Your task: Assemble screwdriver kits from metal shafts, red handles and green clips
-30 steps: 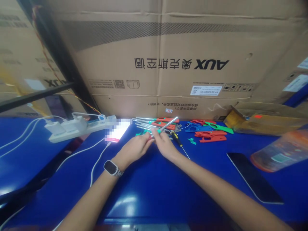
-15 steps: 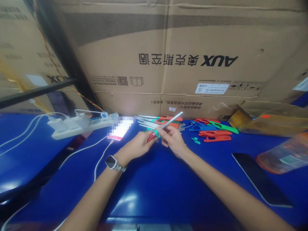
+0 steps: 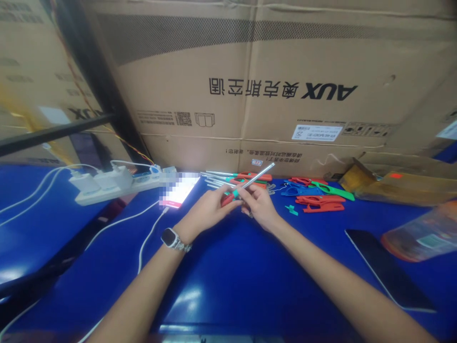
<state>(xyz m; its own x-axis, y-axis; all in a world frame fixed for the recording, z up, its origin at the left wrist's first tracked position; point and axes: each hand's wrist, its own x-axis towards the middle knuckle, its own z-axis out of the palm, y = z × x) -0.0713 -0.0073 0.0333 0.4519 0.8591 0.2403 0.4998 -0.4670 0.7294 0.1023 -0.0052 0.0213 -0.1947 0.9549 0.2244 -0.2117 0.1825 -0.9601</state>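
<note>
My left hand, with a watch on its wrist, is closed around the red handle of a stick lighter. The lighter's long silver tube points up and to the right, and a green collar shows where tube meets handle. My right hand has its fingers bent and pressed at the collar and the base of the tube; its fingertips are partly hidden. Just behind the hands lie several stick lighters with orange-red handles and silver tubes. To their right are loose red handle shells, a blue one and a green one.
A lit phone on a cable lies left of my hands, beside a white power strip with plugs. At right are a dark phone-like slab, a clear jar and an open box. A large carton stands behind the blue table.
Both hands stay on the lighter in nearly the same place. My left fingers have shifted up toward the collar, covering more of the handle. The view has moved slightly.
</note>
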